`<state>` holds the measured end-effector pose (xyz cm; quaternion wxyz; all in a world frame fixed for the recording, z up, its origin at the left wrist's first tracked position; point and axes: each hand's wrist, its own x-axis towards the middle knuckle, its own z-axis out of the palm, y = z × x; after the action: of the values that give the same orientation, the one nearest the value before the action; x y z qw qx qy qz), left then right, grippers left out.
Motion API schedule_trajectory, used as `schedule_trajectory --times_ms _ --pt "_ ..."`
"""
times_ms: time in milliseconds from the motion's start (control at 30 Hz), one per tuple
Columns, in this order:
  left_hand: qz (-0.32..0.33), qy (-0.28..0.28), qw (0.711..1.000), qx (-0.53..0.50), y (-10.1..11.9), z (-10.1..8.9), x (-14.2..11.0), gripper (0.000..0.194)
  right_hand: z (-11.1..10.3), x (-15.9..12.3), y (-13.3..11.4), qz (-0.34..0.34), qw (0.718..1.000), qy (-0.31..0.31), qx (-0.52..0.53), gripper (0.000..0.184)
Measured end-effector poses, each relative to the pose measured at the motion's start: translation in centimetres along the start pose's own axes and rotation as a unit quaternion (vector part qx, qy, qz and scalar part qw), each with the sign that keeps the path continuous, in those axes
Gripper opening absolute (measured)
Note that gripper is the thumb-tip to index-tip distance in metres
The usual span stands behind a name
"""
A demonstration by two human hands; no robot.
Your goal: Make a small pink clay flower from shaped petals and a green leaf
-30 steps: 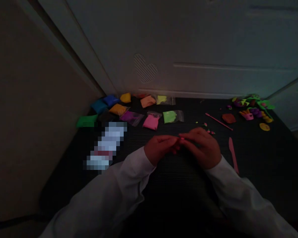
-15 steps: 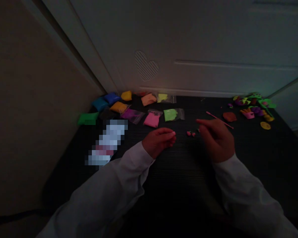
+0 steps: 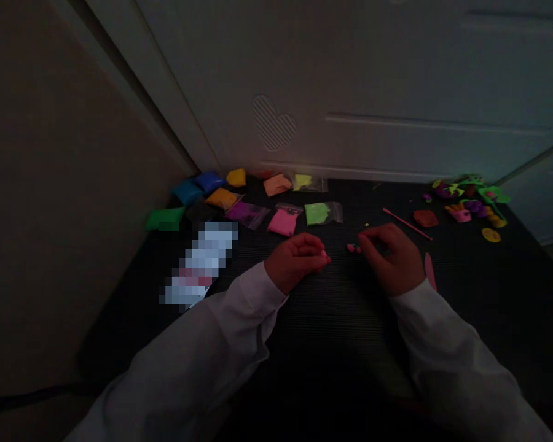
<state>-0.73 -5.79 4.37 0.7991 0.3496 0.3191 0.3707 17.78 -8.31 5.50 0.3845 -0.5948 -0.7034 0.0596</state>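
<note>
Soft pink bit in the fingers over dark ribbed grain
The left hand (image 3: 295,263), loosely curled, pinches a tiny rounded pink bit (image 3: 323,253) at its fingertips, above the streaked black table (image 3: 332,319). The right hand's (image 3: 391,261) thumb and forefinger nearly meet; whether they grip anything cannot be told. Lumpy pink-and-green pieces (image 3: 351,248) lie near them; beyond sits a pillowy pink packet (image 3: 282,221).

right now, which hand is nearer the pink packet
Left. The left hand is on the near side of the pink packet; the right hand is farther off, to its right.
</note>
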Motion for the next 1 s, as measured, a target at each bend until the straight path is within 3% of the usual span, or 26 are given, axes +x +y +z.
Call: schedule_trajectory --times_ms 100,233,733,900,1000 --pt "-0.003 -0.013 1.0 0.014 0.0 0.0 0.0 0.034 0.1 -0.1 -0.2 -0.006 1.0 -0.017 0.008 0.011" --pt "-0.013 -0.011 0.999 0.027 -0.1 -0.2 0.2 0.024 0.2 -0.2 -0.4 -0.012 0.999 -0.033 0.021 0.011" --pt "-0.015 -0.003 0.998 0.06 -0.2 -0.4 0.4 0.025 0.2 -0.2 -0.5 -0.021 0.999 -0.025 0.029 0.01" --pt "0.035 0.009 0.974 0.222 -0.1 -0.7 0.3 0.023 0.1 -0.2 -0.6 -0.026 0.999 -0.022 0.03 0.009" --pt "0.103 -0.008 0.918 0.383 -0.1 -1.0 0.2 0.024 0.1 -0.2 -0.6 -0.025 0.999 -0.024 0.034 0.01"
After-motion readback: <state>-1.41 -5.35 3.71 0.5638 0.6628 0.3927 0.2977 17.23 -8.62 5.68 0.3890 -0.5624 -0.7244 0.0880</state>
